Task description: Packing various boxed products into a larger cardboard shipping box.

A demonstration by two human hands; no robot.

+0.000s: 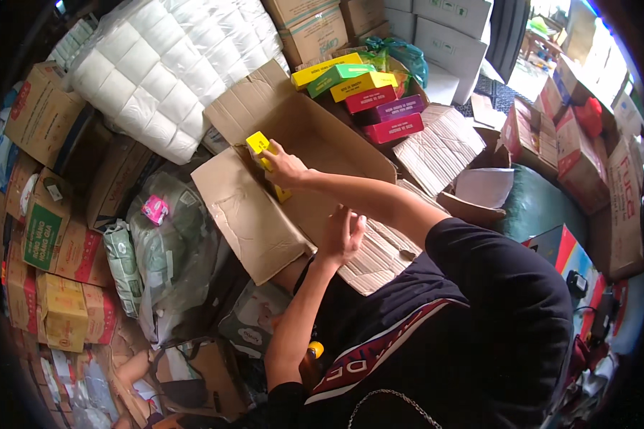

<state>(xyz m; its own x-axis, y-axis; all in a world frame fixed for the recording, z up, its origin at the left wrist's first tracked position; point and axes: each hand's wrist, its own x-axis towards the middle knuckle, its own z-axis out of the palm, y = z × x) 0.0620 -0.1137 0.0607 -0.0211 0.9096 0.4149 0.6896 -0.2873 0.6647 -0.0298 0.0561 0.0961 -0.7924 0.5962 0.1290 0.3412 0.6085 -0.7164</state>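
My right hand reaches across the open cardboard carton and is closed on a yellow box at its left inner side. More yellow shows below that hand; whether it belongs to the same box or another, I cannot tell. My left hand is raised over the carton's near side, fingers curled, with nothing visible in them. Beyond the carton's far right side, small flat boxes lie stacked: yellow, green, red and purple.
White rolls in a clear-wrapped pack stand behind the carton on the left. A grey plastic bag and stacked cartons fill the left side. More cartons and a green rounded surface are on the right. A person's arm shows at lower left.
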